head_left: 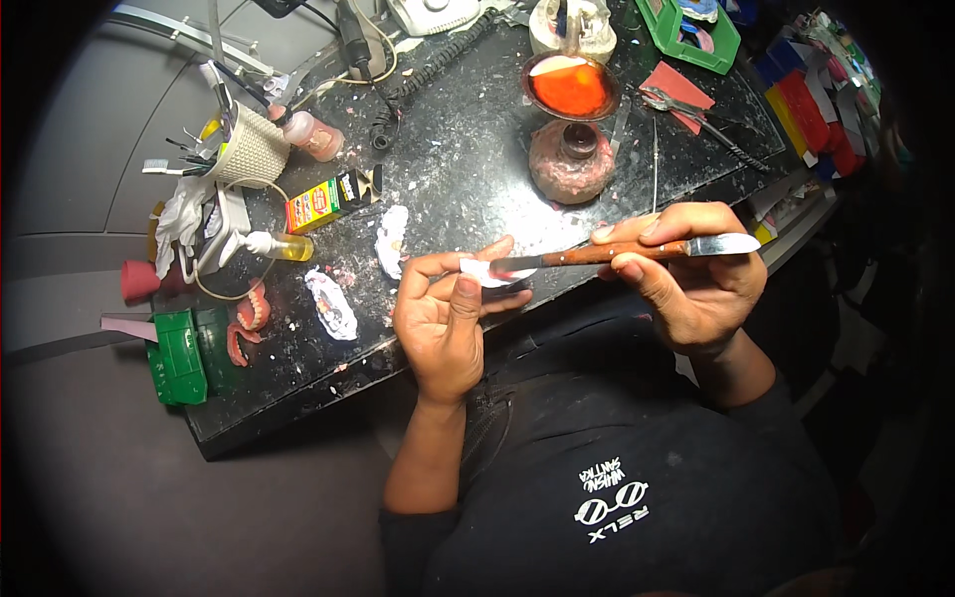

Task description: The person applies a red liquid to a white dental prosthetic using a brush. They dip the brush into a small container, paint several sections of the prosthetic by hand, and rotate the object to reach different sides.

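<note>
Mid-carving, it seems: the left hand (445, 323) pinches a small white cast (484, 273) above the bench edge (298, 408) while the right hand (691, 274), closed around a wooden-handled knife (617, 253), works it, other casts (331, 304) lying untouched.

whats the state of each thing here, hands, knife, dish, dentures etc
left hand: closed on a small white piece, held above the bench edge
right hand: gripping the wax knife, level, tip on the white piece
orange dish: upright on its stand, filled
pink dentures: lying loose on the bench
white casts: lying flat, untouched
woven cup: tilted, full of tools
</note>
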{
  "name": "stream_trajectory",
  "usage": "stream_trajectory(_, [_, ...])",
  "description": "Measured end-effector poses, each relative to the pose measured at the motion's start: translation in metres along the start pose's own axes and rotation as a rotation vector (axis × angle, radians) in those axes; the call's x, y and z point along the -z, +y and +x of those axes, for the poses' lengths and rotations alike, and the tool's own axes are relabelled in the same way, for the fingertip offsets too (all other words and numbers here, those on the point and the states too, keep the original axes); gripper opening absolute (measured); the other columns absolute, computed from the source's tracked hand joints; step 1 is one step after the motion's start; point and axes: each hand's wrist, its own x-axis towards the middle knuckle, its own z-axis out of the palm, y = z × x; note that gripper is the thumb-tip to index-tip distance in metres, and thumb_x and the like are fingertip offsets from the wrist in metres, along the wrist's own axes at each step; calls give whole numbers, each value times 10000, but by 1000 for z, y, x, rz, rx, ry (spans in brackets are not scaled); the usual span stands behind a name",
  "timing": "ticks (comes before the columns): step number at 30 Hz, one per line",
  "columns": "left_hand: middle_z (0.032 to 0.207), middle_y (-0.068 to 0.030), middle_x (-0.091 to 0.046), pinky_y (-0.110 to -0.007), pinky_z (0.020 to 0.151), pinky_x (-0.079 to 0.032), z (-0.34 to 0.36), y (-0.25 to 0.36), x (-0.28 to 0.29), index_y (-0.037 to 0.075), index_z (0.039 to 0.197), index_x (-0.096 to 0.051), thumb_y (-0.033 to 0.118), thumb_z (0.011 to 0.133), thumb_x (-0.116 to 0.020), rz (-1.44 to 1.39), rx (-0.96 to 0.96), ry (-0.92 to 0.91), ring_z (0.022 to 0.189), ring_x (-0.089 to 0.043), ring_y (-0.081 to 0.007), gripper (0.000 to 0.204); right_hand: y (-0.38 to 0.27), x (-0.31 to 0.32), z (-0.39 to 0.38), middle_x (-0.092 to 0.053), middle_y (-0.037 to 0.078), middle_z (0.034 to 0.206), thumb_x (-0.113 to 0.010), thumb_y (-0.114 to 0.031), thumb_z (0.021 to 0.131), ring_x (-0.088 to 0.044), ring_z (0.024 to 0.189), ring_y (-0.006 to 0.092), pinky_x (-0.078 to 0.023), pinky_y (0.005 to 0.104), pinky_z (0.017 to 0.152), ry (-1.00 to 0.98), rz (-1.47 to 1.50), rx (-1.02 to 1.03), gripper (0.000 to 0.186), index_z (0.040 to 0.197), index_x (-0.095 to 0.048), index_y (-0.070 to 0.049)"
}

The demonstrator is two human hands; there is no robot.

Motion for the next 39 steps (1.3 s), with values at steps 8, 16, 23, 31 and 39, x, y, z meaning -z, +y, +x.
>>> stream_trajectory(8, [1117,-377,-632,-397,673,-664,-1,4,3,-55,1150,-450,161,1051,-491,10,38,7,910,-726,-337,241,13,3,-2,-706,224,943,-727,120,829,-733,900,254,-598,315,786,-26,21,79,282,1037,-546,56])
stream_trajectory(16, [1036,-333,-666,-365,609,-657,1,5,2,-77,1140,-467,184,1055,-488,-17,55,-12,831,-732,-308,275,15,7,-1,-706,252,967,-695,140,835,-737,884,256,-599,319,781,-65,55,115,286,1050,-526,55])
stream_trajectory(23, [1017,-328,-670,-354,590,-654,2,6,1,-83,1131,-479,177,1051,-501,-28,58,19,798,-730,-288,273,13,7,1,-698,261,940,-682,158,817,-739,884,291,-619,346,778,-71,31,186,257,1012,-535,78])
stream_trajectory(31, [1019,-322,-672,-350,590,-653,2,6,0,-81,1122,-481,167,1050,-500,28,44,-3,799,-729,-289,259,10,4,2,-696,218,884,-700,147,810,-740,882,285,-616,321,736,-53,-10,152,261,1006,-546,70])
stream_trajectory(39, [1110,-353,-645,-396,676,-658,2,3,4,-73,1186,-480,136,1052,-484,-5,41,-15,858,-730,-328,248,6,22,14,-699,243,991,-596,64,942,-729,903,268,-630,315,718,208,-87,64,189,1114,-522,39])
